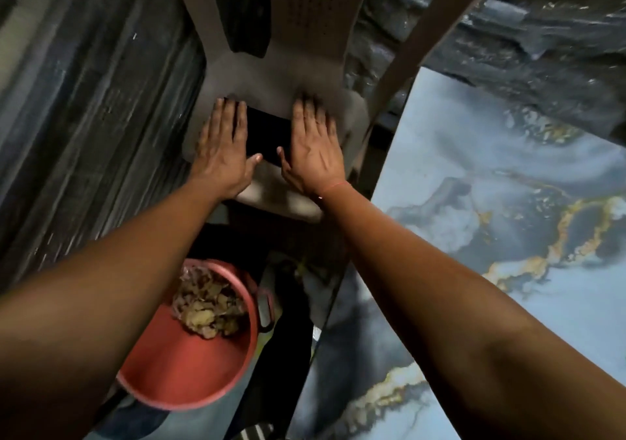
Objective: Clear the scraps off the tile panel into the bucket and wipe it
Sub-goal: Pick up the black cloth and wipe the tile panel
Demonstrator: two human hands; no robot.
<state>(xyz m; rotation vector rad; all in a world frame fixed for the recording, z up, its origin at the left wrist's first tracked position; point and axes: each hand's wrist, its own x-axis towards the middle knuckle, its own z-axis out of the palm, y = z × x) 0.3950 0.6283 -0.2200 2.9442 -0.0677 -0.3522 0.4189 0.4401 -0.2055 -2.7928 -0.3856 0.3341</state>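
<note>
Both arms reach forward to a beige plastic chair (271,74). My left hand (222,145) and my right hand (313,145) lie flat with straight fingers on the chair seat, one on each side of a flat black object (267,138). Below them on the floor stands a red bucket (176,372) with brownish scraps (206,307) heaped against its far wall. The blue marbled tile panel (508,202) with gold veins fills the right side; no scraps show on the part I see.
Dark stacked slabs (84,118) lean along the left. Plastic-wrapped dark material (525,50) lies beyond the panel at the upper right. A narrow dark gap runs between bucket and panel edge.
</note>
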